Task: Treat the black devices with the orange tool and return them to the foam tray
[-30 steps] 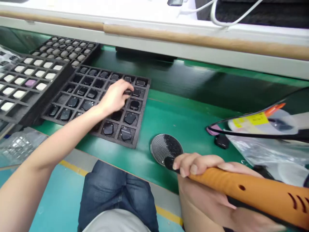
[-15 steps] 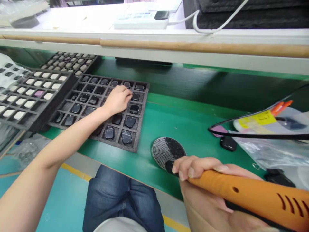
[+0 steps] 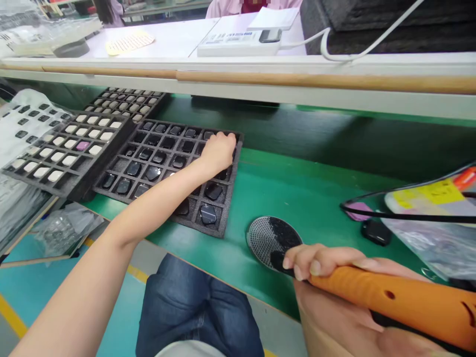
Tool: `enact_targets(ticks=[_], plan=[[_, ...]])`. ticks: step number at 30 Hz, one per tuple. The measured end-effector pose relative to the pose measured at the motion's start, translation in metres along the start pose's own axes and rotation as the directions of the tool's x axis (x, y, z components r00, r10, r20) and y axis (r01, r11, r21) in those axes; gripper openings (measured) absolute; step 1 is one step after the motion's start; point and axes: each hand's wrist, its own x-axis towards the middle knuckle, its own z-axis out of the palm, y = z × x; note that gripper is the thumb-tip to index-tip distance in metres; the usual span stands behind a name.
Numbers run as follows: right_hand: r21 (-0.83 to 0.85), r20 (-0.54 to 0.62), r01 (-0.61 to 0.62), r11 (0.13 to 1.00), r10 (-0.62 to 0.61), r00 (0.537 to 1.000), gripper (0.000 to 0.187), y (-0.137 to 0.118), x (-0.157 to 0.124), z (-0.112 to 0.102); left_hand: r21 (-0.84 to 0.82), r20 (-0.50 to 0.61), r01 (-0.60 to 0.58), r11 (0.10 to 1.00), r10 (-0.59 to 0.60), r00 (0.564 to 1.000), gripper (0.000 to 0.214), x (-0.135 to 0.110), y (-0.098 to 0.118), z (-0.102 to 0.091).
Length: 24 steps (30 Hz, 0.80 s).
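Two-handed work on the line

Far left, a plastic sheet (image 3: 31, 126) dotted with small black squares lies against the end of a black foam tray (image 3: 76, 189) of white pieces, one of them pink. A clear plastic bag (image 3: 65, 233) sits just below that tray, past the edge of the green-matted tabletop (image 3: 316, 198). Behind them is a third tray of pale pieces (image 3: 126, 101).

Next along, a black foam tray (image 3: 219, 229) holds rows of glossy dark rounded-square parts (image 3: 134, 168), one to a cell. The person's left hand (image 3: 219, 153) rests at that tray's upper right corner, fingers curled down over the parts there; whether it has hold of one, I can't tell.

Toward the front of the mat lies a round perforated mesh disc (image 3: 262, 243), its right half covered in black granules. The person's right hand (image 3: 323, 263) is clenched around an orange-handled tool (image 3: 394, 297), whose black tip (image 3: 277, 260) touches the disc.

Further right, a black rounded piece (image 3: 375, 232) sits on the mat just beside a clear bag (image 3: 435, 245) with a yellow label (image 3: 427, 193). Beyond the wooden rail (image 3: 297, 80), a co-worker's pink sleeve (image 3: 223, 7) shows across the far bench.
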Motion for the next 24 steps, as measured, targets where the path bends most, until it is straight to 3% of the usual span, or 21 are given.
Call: enact_targets(ticks=[3,5,8,11,13,15,18,24], plan=[[0.0,-0.004,0.027,1.0,-0.027,1.0,0.052,-0.004,0.003,0.003,-0.064,-0.068,-0.04,0.997,0.036,0.997,0.041,-0.027,-0.006,-0.014],[0.006,-0.007,0.027,1.0,-0.027,1.0,0.051,-0.006,0.005,0.005,-0.145,-0.122,-0.113,0.983,0.096,0.988,0.042,-0.064,-0.003,-0.017],[-0.032,-0.02,0.01,0.999,-0.011,1.0,0.047,-0.007,0.01,0.009,-0.307,-0.28,-0.419,0.854,0.34,0.898,0.031,-0.143,0.008,-0.006],[-0.085,-0.051,0.009,0.996,-0.013,0.999,0.045,-0.007,0.014,0.014,-0.308,-0.25,-0.581,0.753,0.526,0.813,0.034,-0.222,0.021,0.018],[-0.1,-0.063,0.002,0.995,-0.009,0.998,0.044,-0.006,0.016,0.018,-0.274,-0.211,-0.631,0.726,0.595,0.776,0.035,-0.254,0.027,0.037],[-0.109,-0.068,-0.018,0.994,0.01,0.998,0.043,-0.005,0.018,0.022,-0.256,-0.231,-0.624,0.738,0.581,0.781,0.032,-0.267,0.029,0.052],[-0.129,-0.042,-0.064,0.99,0.059,0.997,0.047,-0.002,0.021,0.024,-0.3,-0.31,-0.579,0.758,0.497,0.811,0.026,-0.265,0.026,0.065],[-0.17,-0.007,-0.114,0.979,0.115,0.993,0.045,0.001,0.018,0.022,-0.418,-0.309,-0.532,0.737,0.435,0.846,0.024,-0.26,0.022,0.066]])
